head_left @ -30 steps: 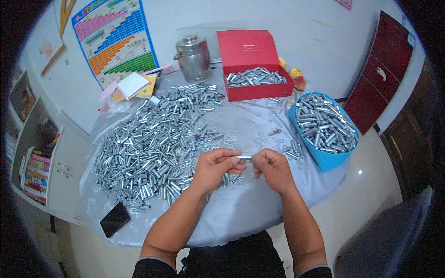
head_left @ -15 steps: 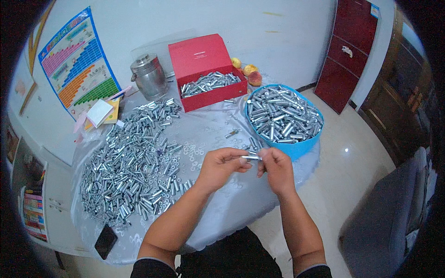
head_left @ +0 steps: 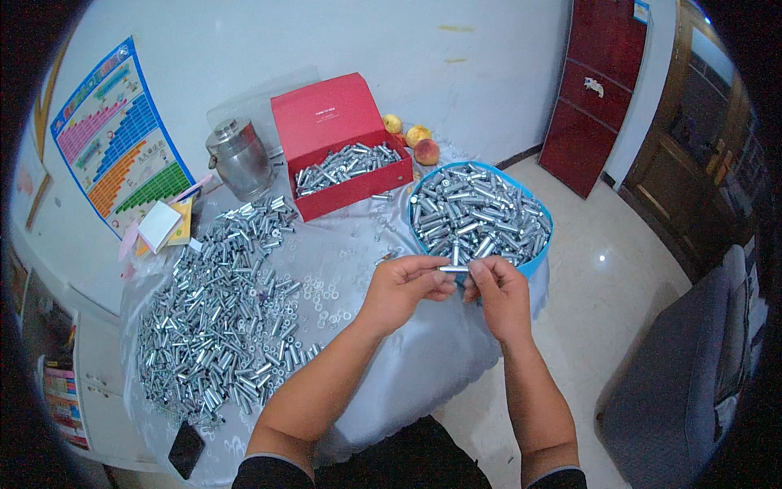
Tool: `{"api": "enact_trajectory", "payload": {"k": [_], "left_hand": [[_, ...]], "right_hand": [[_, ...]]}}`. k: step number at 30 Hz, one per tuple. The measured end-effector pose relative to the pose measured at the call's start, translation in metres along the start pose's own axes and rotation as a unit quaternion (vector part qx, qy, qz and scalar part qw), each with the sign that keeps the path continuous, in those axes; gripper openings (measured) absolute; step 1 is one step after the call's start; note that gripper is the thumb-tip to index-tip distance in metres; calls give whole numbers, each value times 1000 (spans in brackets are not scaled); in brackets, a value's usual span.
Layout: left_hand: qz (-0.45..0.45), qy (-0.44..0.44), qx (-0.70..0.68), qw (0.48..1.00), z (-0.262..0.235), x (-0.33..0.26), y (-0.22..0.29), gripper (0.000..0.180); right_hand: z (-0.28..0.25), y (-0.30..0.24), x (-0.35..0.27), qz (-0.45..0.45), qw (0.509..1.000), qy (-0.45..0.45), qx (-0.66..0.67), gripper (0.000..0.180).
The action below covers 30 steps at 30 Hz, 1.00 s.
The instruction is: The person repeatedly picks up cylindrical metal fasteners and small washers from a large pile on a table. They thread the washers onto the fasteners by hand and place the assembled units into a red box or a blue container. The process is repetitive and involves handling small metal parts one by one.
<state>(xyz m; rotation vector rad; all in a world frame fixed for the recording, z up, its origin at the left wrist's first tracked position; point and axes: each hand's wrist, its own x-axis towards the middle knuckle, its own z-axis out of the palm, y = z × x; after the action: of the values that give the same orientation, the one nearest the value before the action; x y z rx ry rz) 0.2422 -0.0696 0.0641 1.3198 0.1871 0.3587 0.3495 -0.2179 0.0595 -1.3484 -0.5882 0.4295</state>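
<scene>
A shiny metal expansion bolt [head_left: 454, 269] lies level between my two hands. My left hand [head_left: 409, 287] pinches its left end, and the fingers of my right hand [head_left: 494, 292] are closed on its right end. Just beyond them stands a blue tub [head_left: 533, 267], heaped with metal bolts [head_left: 481, 208]; my hands are over its near rim. To the left, a wide pile of loose bolts, sleeves and nuts [head_left: 220, 326] covers the tablecloth. Several flat washers [head_left: 322, 292] are scattered at the pile's right edge.
Behind, a red box [head_left: 358, 183] with raised lid holds more bolts. A metal canister [head_left: 242, 159] stands beside it, fruit [head_left: 426, 151] on its other side. Booklets [head_left: 163, 226] lie far left, a phone [head_left: 186, 450] near left. A grey padded seat [head_left: 668, 383] stands right of the table.
My view has shifted, so the table sits lower and further left. My hands are now at the tub's near rim with the bolt between them. The right hand's fingers are less blurred.
</scene>
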Motion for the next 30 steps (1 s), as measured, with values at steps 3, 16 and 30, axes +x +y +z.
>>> {"api": "enact_trajectory", "payload": {"k": [3,16,30], "left_hand": [[-1,-7,12,1000,-1,16,4,27],[174,26,347,921,-17,158,42,26],[275,-62,557,781,-31,219,6,33]], "right_hand": [[-3,-8,12,-31,999,1,10,12],[-21,-52,127,-89,955,65,-275,21],[-35,-38,173,-84,861,35,-500,23]]}}
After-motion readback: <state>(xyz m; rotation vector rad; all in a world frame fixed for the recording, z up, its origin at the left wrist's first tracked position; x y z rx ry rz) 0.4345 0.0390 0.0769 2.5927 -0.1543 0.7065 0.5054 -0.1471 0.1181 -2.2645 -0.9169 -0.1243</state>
